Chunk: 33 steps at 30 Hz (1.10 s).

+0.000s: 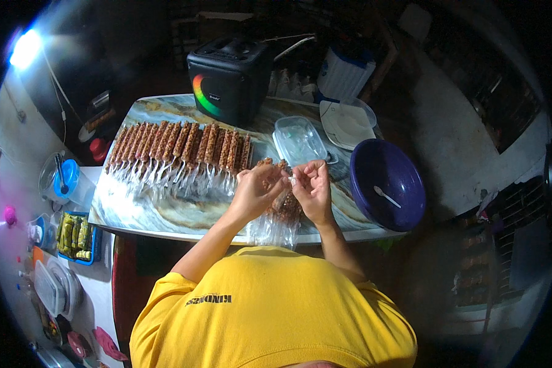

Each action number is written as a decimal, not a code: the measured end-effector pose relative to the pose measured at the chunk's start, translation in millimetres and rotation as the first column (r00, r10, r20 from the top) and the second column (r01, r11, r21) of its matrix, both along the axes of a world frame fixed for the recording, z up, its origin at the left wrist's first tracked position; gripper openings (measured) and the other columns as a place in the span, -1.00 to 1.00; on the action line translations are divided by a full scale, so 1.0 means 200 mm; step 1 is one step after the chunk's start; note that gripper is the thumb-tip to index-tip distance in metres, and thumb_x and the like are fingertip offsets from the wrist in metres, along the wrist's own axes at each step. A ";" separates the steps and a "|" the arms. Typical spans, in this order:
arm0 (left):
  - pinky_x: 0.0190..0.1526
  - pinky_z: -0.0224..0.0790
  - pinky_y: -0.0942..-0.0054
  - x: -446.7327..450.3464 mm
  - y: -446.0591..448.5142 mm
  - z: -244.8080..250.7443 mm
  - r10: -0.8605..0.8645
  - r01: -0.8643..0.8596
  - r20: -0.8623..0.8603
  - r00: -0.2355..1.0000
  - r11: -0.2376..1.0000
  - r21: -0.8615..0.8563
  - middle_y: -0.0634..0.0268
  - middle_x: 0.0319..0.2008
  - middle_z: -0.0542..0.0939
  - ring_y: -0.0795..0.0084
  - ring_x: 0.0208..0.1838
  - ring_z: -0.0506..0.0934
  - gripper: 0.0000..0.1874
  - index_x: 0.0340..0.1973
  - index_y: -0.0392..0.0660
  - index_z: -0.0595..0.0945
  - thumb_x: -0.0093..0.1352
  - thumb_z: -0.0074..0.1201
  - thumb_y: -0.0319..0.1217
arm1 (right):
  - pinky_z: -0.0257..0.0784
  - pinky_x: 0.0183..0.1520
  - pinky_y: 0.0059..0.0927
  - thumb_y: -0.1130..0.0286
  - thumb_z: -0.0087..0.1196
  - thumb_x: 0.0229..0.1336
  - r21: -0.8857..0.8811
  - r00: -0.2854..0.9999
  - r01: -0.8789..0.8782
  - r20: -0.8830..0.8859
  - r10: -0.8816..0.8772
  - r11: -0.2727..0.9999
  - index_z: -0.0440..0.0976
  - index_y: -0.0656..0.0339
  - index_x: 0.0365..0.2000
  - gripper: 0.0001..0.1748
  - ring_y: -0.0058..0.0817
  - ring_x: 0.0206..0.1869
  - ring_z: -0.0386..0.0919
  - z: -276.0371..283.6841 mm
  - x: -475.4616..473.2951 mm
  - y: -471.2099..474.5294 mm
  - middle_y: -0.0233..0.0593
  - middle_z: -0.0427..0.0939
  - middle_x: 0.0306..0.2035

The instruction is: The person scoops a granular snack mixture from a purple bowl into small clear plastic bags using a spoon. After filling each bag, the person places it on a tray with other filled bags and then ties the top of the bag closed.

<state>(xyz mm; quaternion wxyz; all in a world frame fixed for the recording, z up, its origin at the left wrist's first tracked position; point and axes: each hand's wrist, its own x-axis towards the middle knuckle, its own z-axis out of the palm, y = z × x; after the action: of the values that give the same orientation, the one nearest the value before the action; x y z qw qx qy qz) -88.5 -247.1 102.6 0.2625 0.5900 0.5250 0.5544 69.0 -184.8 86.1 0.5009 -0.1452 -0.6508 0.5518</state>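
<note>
My left hand (pixel 256 191) and my right hand (pixel 313 188) meet over the table's near edge, their fingers pinching the clear plastic end of a small bag between them. Beneath them lie more peanut-filled plastic bags (pixel 285 209), their clear ends (pixel 272 232) hanging towards my yellow shirt; the hands partly hide them. To the left, a long row of narrow plastic bags filled with what look like peanuts (pixel 184 142) lies side by side, their twisted or knotted ends facing me. Just beyond my hands sits a clear plastic container (pixel 300 138) on the marble-patterned table (pixel 188 221).
A black speaker (pixel 230 78) stands at the back. A purple basin (pixel 386 184) with a plastic spoon (pixel 387 197) is at the right edge, near a white square plate (pixel 347 124). On the left side surface are a blue tray (pixel 94 248) of wrapped green items and stacked plastic lids (pixel 57 287).
</note>
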 end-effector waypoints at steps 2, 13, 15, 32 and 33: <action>-0.35 0.38 0.50 0.02 0.01 -0.03 0.036 -0.034 0.077 0.996 0.999 -0.026 0.17 -0.50 0.62 0.58 -0.48 0.51 -0.79 -0.29 -0.32 0.61 0.34 0.17 -0.38 | 0.36 0.00 -0.60 0.70 0.01 0.19 0.020 0.999 0.038 -0.012 -0.037 0.999 0.15 0.15 -0.15 -0.67 -0.67 -0.14 0.39 -0.03 -0.01 0.00 -0.35 0.36 -0.20; -0.13 0.33 0.53 0.10 0.02 -0.13 -0.055 0.034 0.455 0.889 0.998 0.053 0.28 -0.34 0.51 0.56 -0.19 0.47 -0.89 -0.23 -0.29 0.55 0.36 0.10 -0.54 | 0.37 0.09 -0.53 0.66 0.02 0.22 -0.182 0.998 0.025 -0.048 -0.035 0.983 0.31 0.23 -0.06 -0.70 -0.62 -0.06 0.46 -0.05 -0.04 0.00 -0.33 0.47 -0.15; -0.13 0.35 0.49 0.07 0.05 -0.12 -0.046 0.011 0.339 0.940 0.994 0.105 0.27 -0.33 0.53 0.52 -0.19 0.49 -0.88 -0.23 -0.29 0.58 0.35 0.12 -0.52 | 0.40 0.12 -0.47 0.59 0.09 0.22 -0.034 0.988 0.097 0.125 -0.092 0.995 0.40 0.28 -0.04 -0.71 -0.57 -0.01 0.50 -0.03 -0.02 0.00 -0.29 0.52 -0.08; -0.16 0.34 0.34 -0.03 0.08 0.02 -0.150 0.166 -0.095 0.984 0.970 0.179 0.25 -0.35 0.64 0.27 -0.26 0.55 -0.85 -0.32 -0.16 0.73 0.27 0.31 -0.36 | 0.41 -0.17 -0.59 0.44 0.17 0.25 0.202 0.947 0.180 0.231 -0.225 0.963 0.64 0.27 -0.31 -0.88 -0.60 -0.26 0.54 0.21 0.07 0.01 -0.31 0.59 -0.32; -0.17 0.33 0.33 -0.02 0.07 0.03 -0.104 0.136 -0.148 0.983 0.965 0.224 0.25 -0.37 0.63 0.26 -0.28 0.54 -0.86 -0.33 -0.15 0.74 0.25 0.32 -0.37 | 0.38 -0.16 -0.61 0.47 0.16 0.26 0.153 0.966 0.166 0.176 -0.192 0.974 0.62 0.29 -0.33 -0.90 -0.62 -0.26 0.50 0.22 0.07 0.00 -0.32 0.58 -0.31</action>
<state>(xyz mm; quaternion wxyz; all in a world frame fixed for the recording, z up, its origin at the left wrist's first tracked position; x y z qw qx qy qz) -92.2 -232.4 108.1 0.1886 0.6837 0.4361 0.5539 82.4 -184.9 130.2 0.4933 -0.2204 -0.7161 0.4420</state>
